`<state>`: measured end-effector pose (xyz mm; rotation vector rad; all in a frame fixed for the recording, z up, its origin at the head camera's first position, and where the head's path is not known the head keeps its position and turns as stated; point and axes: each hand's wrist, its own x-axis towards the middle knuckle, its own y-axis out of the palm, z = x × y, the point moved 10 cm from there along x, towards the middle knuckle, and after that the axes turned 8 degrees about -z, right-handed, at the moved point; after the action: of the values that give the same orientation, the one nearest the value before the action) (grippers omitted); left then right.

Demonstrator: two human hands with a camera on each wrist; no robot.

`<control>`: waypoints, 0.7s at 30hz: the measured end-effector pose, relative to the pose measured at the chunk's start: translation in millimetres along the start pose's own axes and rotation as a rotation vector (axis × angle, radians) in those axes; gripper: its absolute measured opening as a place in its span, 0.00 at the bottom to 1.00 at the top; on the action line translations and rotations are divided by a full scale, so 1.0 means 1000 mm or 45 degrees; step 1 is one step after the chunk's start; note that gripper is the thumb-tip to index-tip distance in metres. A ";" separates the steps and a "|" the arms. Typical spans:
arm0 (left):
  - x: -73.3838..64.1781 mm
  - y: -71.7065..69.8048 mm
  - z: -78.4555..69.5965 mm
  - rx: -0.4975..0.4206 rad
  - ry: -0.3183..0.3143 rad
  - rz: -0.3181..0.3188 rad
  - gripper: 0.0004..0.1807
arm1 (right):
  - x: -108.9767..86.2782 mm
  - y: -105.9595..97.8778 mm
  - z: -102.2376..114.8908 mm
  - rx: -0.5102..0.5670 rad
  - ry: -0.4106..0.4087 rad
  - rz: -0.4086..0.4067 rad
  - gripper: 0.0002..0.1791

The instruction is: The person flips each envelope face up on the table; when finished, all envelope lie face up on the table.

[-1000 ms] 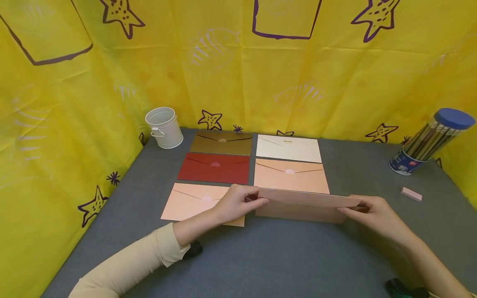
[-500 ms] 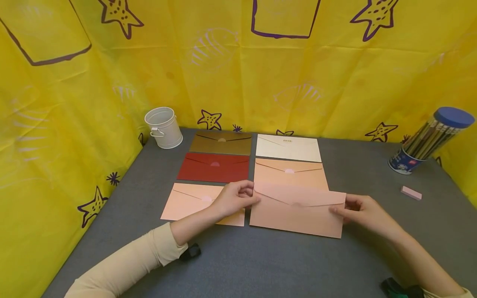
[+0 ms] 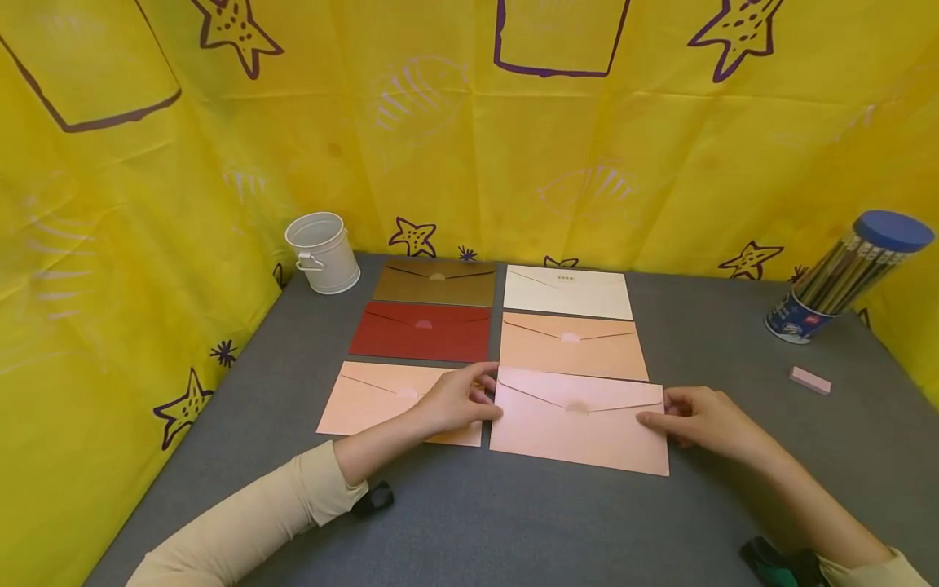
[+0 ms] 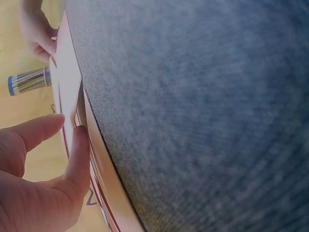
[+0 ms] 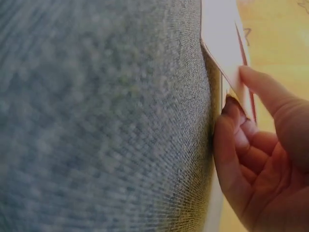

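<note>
A pale pink envelope (image 3: 572, 436) with a round seal on its flap lies almost flat, close over the grey table, at the front of the right column of envelopes. My left hand (image 3: 458, 399) pinches its left edge between thumb and fingers. At the opposite short edge, my right hand (image 3: 707, 420) grips it, thumb on top and the other fingers under the edge, as the right wrist view shows. Just beyond it is a peach envelope (image 3: 572, 352). Beneath my left hand and wrist, a light peach envelope (image 3: 374, 408) is partly covered.
Farther back lie a red envelope (image 3: 421, 338), a brown-gold one (image 3: 436, 289) and a cream one (image 3: 568, 297). A white bucket (image 3: 326, 257) stands back left. To the right are a tub of pencils (image 3: 803, 318) and a pink eraser (image 3: 810, 381). Yellow cloth (image 3: 469, 147) hangs behind.
The pink envelope has swung from nearly upright to almost flat, its lower edge coming toward me, and has come down. Both hands have shifted slightly left and lower with it.
</note>
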<state>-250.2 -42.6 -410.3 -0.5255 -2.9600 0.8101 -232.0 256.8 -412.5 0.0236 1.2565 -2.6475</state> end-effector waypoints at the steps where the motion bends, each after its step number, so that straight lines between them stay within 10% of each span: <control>1: 0.000 0.000 0.000 0.015 0.008 0.004 0.39 | 0.000 -0.001 0.001 -0.036 -0.010 -0.008 0.19; 21: -0.003 0.002 -0.008 0.166 0.096 0.011 0.32 | 0.004 -0.001 0.001 -0.192 -0.026 -0.029 0.22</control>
<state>-246.1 -37.9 -404.2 -0.5488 -2.8150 0.9540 -236.2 255.4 -411.6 -0.0411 1.4543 -2.5567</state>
